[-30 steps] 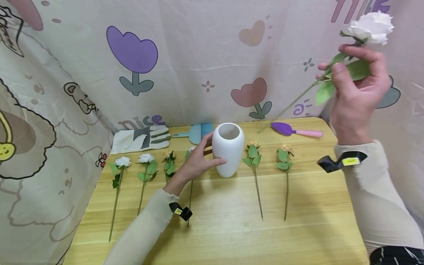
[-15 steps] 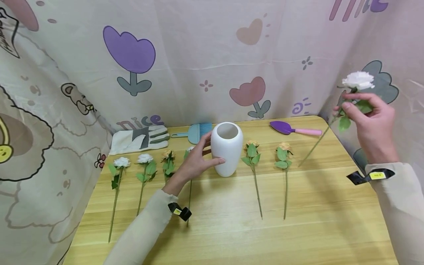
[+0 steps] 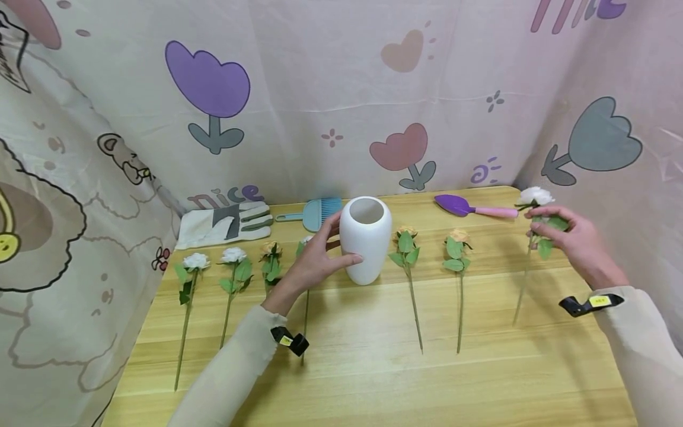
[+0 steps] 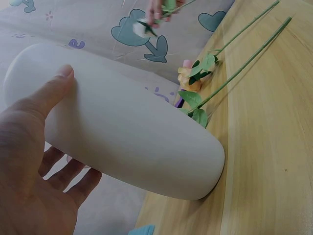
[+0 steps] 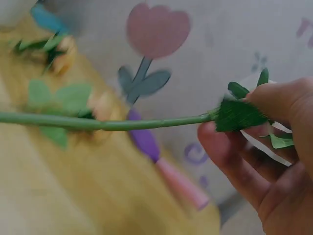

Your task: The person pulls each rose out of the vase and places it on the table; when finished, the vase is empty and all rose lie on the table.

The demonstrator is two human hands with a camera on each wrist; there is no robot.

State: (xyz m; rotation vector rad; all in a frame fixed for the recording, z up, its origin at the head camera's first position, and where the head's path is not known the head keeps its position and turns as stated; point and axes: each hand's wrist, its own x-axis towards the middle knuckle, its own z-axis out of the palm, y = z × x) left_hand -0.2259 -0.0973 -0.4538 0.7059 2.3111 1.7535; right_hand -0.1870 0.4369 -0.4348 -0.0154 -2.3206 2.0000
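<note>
A white vase [image 3: 366, 252] stands upright on the wooden table. My left hand [image 3: 312, 267] grips its side, thumb across the front and the other fingers round the back, as the left wrist view [image 4: 44, 127] shows. At the right side of the table my right hand [image 3: 581, 246] pinches an artificial white rose [image 3: 536, 196] by the stem just under its bloom. The rose's stem [image 5: 161, 123] points down towards the table; whether its tip touches the wood I cannot tell. Two yellow-orange roses, a nearer one [image 3: 408, 255] and another [image 3: 456, 252], lie between vase and right hand.
Left of the vase lie white roses [image 3: 196, 261], [image 3: 233, 256] and a yellow-orange rose [image 3: 272, 261]; another white rose is partly hidden by my left arm. Along the back are a work glove [image 3: 224, 225], a blue brush [image 3: 320, 213] and a purple trowel [image 3: 456, 205] before a printed curtain.
My right hand has come down from high on the right towards the table with the white rose, whose stem has swung steeper. My left hand and the vase have stayed in place.
</note>
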